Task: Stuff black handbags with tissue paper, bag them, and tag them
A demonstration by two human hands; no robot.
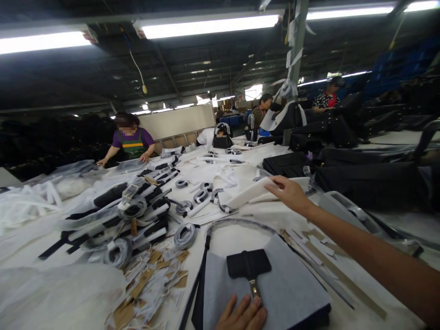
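Observation:
In front of me lies a black handbag with a sheet of grey-white tissue paper (288, 284) over it. The bag's plastic-wrapped handle (245, 222) arches away behind it. A black leather tab (248, 264) with a gold metal clasp (254, 288) rests on the paper. My left hand (242, 316) lies flat with its fingers stretched out on the paper, fingertips beside the clasp. Farther off, my right hand (288, 192) pinches the edge of a white sheet (249, 192) from a stack and lifts it slightly.
Wrapped straps (151, 206) are heaped at the left, with coiled straps (185, 234) nearby. Tags on strings (154, 279) lie near front left. Cardboard strips (343, 275) and black bags (374, 188) are at the right. A co-worker (129, 137) handles plastic across the table.

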